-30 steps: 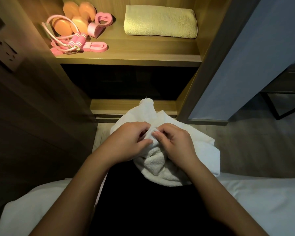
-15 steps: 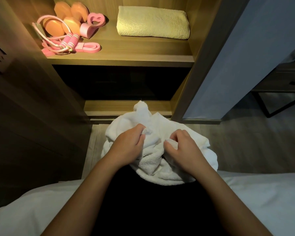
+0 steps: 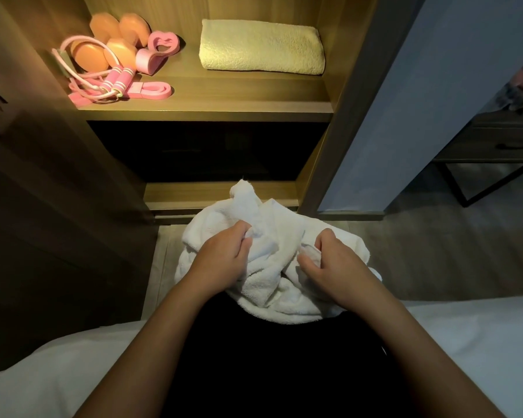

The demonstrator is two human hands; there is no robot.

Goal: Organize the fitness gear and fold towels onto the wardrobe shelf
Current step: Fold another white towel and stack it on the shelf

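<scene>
Head view, looking down over a dark lap (image 3: 269, 363) at the edge of a white bed (image 3: 471, 351), facing an open wardrobe. Crumpled white towel (image 3: 272, 260) heaped on the knees, near the wardrobe's low sill, not yet on the shelf. Left grip (image 3: 221, 260) closed, thumb and curled fingers pinching a fold near the heap's upper left. Right grip (image 3: 335, 267) likewise curled round a ridge of cloth on the right side, thumb pointing inward. Grips apart, cloth bunched between them: probably hunting for an edge or corners so as to spread the towel flat before folding. Towel kept on the lap, seemingly as a soft working surface within reach of the shelf. Above, lit shelf (image 3: 239, 95) at the top of the view. On its right half, yellow towel (image 3: 261, 46) folded into a neat block, lying flat, bare wood in front of it, likely room for the white one. On its left half, fitness gear in a cluster: orange dumbbells (image 3: 103, 28) at the back, pink heart-shaped ring (image 3: 145, 60) just beside them, pink jump rope (image 3: 118, 79) coiled in front with handles together, flat pink band (image 3: 154, 90) touching the rope. Gear apart from the yellow towel, seemingly to keep hard items and linen separate. Dark compartment below the shelf, contents not discernible. Far right, dim desk (image 3: 495, 137) with a drawer.
</scene>
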